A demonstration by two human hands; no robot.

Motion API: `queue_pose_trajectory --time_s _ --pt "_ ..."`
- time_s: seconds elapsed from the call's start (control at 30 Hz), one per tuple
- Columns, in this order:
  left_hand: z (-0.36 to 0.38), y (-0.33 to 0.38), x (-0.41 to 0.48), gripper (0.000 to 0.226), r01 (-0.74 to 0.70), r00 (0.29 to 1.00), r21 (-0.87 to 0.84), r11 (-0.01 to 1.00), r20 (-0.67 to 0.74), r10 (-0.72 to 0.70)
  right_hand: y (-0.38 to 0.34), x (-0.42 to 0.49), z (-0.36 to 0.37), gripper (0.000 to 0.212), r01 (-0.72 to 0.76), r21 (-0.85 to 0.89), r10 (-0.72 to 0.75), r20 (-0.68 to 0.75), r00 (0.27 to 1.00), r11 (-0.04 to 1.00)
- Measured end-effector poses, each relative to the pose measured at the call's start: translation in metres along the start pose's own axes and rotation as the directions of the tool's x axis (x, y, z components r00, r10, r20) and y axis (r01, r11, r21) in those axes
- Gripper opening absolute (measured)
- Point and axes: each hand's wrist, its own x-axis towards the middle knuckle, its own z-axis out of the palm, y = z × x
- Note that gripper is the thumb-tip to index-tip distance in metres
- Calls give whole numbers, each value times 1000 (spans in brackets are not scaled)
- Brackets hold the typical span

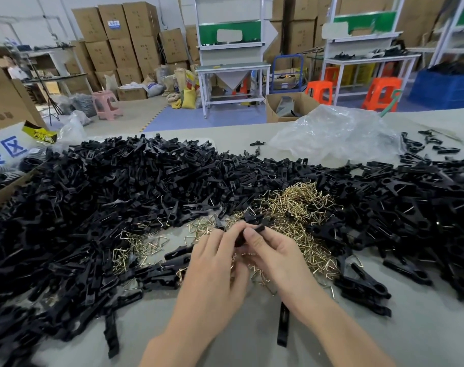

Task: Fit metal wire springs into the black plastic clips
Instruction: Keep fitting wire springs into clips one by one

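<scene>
Both hands meet above the brass wire springs (291,221). The left hand (215,263) and right hand (275,255) pinch one black clip (249,230) between them.

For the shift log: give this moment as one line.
left hand: pinches black clip | right hand: pinches same clip | spring seated: cannot tell | wire springs: loose pile under hands

The one camera sits on the person's head. It looks forward and down at the table (172,327), close up, with the room far behind.
</scene>
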Motion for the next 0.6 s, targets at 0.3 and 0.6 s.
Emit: queue_pose_trajectory --time_s 0.3,0.6 --pt "0 -10 3 64 224 943 -442 869 -128 -308 8 9 -13 26 -46 177 60 -73 996 983" --pt "2 -15 8 71 367 876 -635 680 -9 -482 12 10 -13 33 -78 242 98 -71 993 967"
